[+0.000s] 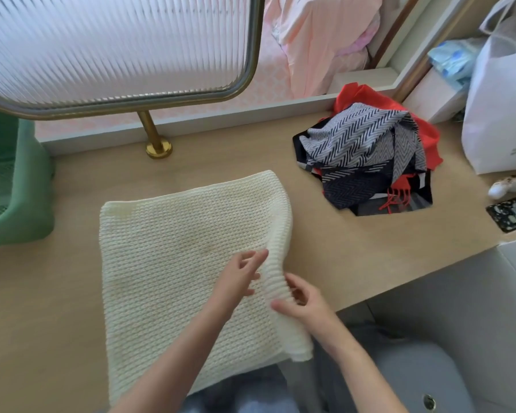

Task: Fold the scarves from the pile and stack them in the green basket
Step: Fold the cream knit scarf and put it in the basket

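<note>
A cream knitted scarf (173, 263) lies spread on the table (355, 251), its right edge lifted. The left hand (240, 272) reaches across to that raised ribbed edge with fingers nearly straight; whether it pinches the knit I cannot tell. The right hand (301, 302) pinches the same edge between its thumb and curled fingers. The pile (367, 156) sits far right, and the basket (12, 186) stands at the left.

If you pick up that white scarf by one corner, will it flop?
Likely floppy: the scarf bends up where the right hand pinches its edge. The chunky knit probably makes it grippy, and a bit heavy.
</note>
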Demonstrator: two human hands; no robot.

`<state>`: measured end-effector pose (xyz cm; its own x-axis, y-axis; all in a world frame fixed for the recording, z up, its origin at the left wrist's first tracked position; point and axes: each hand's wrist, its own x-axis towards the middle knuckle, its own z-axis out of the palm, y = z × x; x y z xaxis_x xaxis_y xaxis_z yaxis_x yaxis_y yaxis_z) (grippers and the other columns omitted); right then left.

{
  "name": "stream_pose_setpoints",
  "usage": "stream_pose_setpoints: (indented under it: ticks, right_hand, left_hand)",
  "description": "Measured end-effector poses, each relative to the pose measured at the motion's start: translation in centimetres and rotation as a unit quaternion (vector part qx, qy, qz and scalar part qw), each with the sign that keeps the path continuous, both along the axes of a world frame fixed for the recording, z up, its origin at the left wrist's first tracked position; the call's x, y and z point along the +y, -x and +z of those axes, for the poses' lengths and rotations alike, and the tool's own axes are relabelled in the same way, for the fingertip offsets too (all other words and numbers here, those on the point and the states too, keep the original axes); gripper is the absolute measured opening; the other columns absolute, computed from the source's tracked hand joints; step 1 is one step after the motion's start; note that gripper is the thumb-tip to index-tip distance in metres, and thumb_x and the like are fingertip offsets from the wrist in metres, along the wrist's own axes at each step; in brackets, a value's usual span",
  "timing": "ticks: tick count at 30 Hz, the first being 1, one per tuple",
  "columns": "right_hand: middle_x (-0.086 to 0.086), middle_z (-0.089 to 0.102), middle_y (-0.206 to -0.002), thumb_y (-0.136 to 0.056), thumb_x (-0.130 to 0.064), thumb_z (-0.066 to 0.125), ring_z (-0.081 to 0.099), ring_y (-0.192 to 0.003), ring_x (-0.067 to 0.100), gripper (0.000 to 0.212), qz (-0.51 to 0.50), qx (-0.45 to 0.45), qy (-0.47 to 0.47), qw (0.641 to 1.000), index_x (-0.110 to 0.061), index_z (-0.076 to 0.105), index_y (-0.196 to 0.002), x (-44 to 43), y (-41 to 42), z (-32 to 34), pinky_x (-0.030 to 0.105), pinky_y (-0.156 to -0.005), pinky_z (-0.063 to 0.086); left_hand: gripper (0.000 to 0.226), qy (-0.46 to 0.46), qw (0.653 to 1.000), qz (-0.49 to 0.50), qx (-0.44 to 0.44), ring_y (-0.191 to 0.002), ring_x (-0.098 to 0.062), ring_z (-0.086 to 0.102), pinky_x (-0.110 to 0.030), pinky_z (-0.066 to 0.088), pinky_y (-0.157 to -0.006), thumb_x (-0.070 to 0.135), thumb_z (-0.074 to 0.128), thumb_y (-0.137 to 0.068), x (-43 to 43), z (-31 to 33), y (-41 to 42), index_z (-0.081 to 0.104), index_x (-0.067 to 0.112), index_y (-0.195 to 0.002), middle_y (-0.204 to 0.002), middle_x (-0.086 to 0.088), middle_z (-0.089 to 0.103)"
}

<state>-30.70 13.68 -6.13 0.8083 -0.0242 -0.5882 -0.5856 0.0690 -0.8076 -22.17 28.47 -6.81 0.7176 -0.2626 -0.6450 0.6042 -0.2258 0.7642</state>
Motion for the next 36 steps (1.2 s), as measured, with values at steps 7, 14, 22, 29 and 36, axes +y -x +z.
stream_pose_setpoints:
  ticks: [7,14,22,29,36]
  right_hand:
    - [0.008,0.07,-0.103,-0.091,0.006,0.048,0.068,-0.083,0.019,0.035,-0.094,0.015,0.037,0.995,-0.006,0.061,-0.121,0.8,-0.8,-1.1,0.026,-0.07,0.055]
    - [0.007,0.039,-0.141,-0.06,-0.077,0.065,0.043,-0.127,0.025,0.107,-0.058,0.048,0.246,0.966,-0.016,0.035,-0.142,-1.8,-13.7,-2.3,0.046,-0.103,0.042]
    - [0.006,0.067,-0.09,-0.077,-0.02,0.067,0.064,-0.084,0.028,0.017,-0.062,-0.069,0.308,0.947,-0.01,0.061,-0.09,0.8,-17.2,-1.2,0.038,-0.069,0.051]
    - [-0.008,0.064,-0.098,-0.083,-0.02,0.068,0.062,-0.083,0.003,0.034,0.005,-0.213,0.219,0.952,-0.019,0.059,-0.116,9.7,-16.7,4.5,0.015,-0.07,0.052]
    - [0.001,0.052,-0.126,-0.089,-0.023,0.062,0.054,-0.11,0.016,0.049,0.091,-0.268,0.296,0.912,-0.013,0.049,-0.134,22.1,-16.2,3.5,0.032,-0.092,0.047]
  left_hand:
    - [0.025,-0.108,0.991,0.012,-0.071,-0.089,-0.018,0.065,-0.028,0.051,-0.076,0.023,0.074,-0.082,0.4,-2.7,1.8,0.064,0.013,-0.103,-0.094,-0.001,0.069]
    - [0.024,-0.113,0.986,0.051,-0.107,-0.076,0.004,0.063,-0.011,0.048,-0.061,0.031,0.073,-0.083,0.8,-2.7,4.2,0.064,0.026,-0.104,-0.095,0.01,0.068]
    - [0.018,-0.053,0.991,0.072,-0.095,-0.077,-0.004,0.066,-0.02,0.055,-0.067,0.026,0.073,-0.084,1.6,-0.3,5.0,0.065,0.024,-0.099,-0.093,0.005,0.07]
    - [0.022,0.038,0.987,0.136,-0.079,-0.09,-0.014,0.069,-0.029,0.056,-0.077,0.019,0.071,-0.083,8.5,4.6,8.0,0.065,0.018,-0.104,-0.096,0.002,0.073]
    - [0.013,0.006,0.963,0.263,-0.063,-0.084,-0.018,0.07,-0.026,0.054,-0.071,0.014,0.066,-0.086,17.5,3.8,10.2,0.068,0.012,-0.099,-0.09,-0.005,0.073]
